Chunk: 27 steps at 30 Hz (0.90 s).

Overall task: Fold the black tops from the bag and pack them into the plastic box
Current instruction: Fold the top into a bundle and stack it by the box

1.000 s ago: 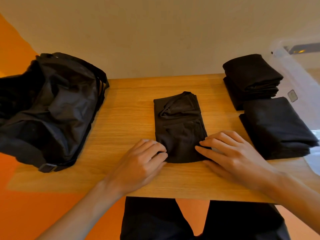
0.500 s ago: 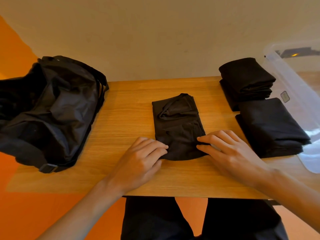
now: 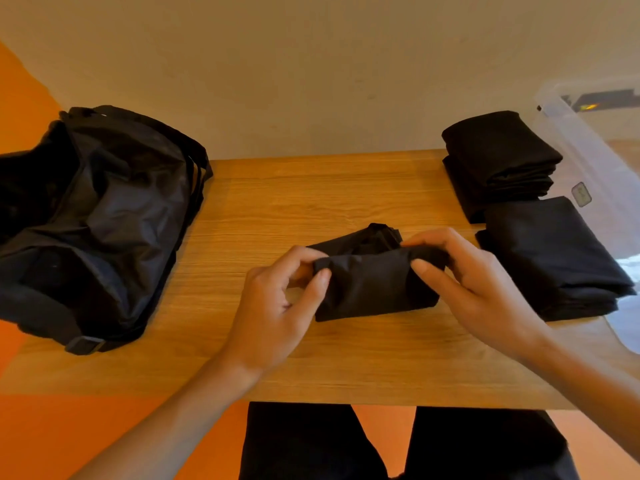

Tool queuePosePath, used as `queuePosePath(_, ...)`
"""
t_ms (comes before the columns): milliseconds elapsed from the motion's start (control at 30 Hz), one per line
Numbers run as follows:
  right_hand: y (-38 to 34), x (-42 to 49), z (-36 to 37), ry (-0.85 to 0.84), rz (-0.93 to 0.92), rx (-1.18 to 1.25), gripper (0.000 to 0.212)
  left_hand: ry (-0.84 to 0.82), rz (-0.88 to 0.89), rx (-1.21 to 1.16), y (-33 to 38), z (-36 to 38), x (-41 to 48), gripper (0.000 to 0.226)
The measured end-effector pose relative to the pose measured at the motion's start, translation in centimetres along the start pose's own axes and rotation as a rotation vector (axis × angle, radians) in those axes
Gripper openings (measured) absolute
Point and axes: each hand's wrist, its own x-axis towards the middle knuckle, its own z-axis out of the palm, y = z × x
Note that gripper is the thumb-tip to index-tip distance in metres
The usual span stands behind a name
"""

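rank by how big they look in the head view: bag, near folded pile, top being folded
1. bag
2. near folded pile
3. top being folded, bunched mid-fold, so true size unsure

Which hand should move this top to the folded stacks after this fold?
Right, probably. The right hand pinches the black top at its end nearest the folded stacks and plastic box; the left hand grips the far end and would cross over.
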Motion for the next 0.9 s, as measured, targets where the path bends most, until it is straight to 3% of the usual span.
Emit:
queuePosePath(267,0.4,4.2,0.6,0.028,0.437,0.320,0.021,0.113,-0.345,-0.107,-2.1,1.0,2.5,0.010)
queuePosePath(567,1.4,7.2,1.9,0.150,0.409,-0.048,0.022,0.154,-0.494,-0.042,-2.8,1.1,4.3,0.011)
queuePosePath(800,2.5,7.9,2.9,0.201,0.380,-0.277,0.021,0.154,-0.451,0.243,-4.2,1.4,4.2,0.008)
queuePosePath(900,2.7,8.0,3.2,0.225,0.364,-0.346,0.023,0.274,-0.260,0.432,-3.2,1.3,4.0,0.009)
